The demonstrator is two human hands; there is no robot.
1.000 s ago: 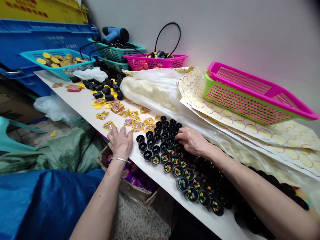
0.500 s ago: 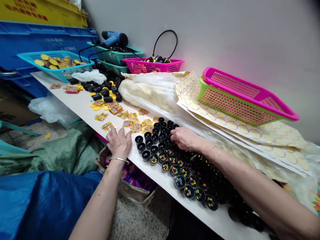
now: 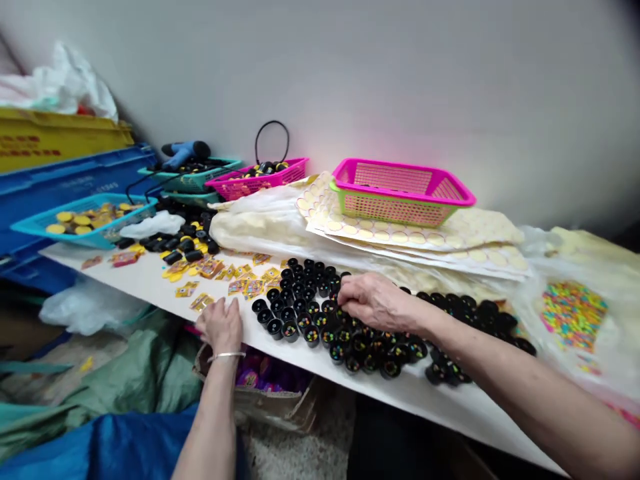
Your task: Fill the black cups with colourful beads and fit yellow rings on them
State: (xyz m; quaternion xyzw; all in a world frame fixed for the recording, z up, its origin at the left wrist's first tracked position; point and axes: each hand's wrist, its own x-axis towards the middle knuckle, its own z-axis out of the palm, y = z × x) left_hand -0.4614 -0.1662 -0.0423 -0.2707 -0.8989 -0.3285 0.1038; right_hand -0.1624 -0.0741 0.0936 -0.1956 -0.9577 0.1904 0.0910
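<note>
Many small black cups (image 3: pixel 274 327) stand packed together on the white table (image 3: pixel 195 319); a lot of them hold bright coloured bits. My right hand (image 3: pixel 367 301) is over the cups with its fingers pinched together; what they hold, if anything, is hidden. At the table's front edge rests my left hand (image 3: pixel 220 325), fingers apart and nothing in them, a bracelet on its wrist. Just beyond it lie small yellow printed packets (image 3: pixel 202 302). To the far right, a heap of coloured bits (image 3: pixel 575 313) sits on clear plastic.
Pink and green baskets (image 3: pixel 400 193) stand on sticker sheets (image 3: pixel 370 230) at the back. Left are a blue basket of yellow-capped pieces (image 3: pixel 100 223), black parts and a blue tool (image 3: pixel 185 153). Below the front edge is a carton (image 3: pixel 280 403) of purple items.
The view has turned to the right, bringing the coloured heap into sight. My right hand has moved over cups nearer the middle of the group. My left hand stays by the packets.
</note>
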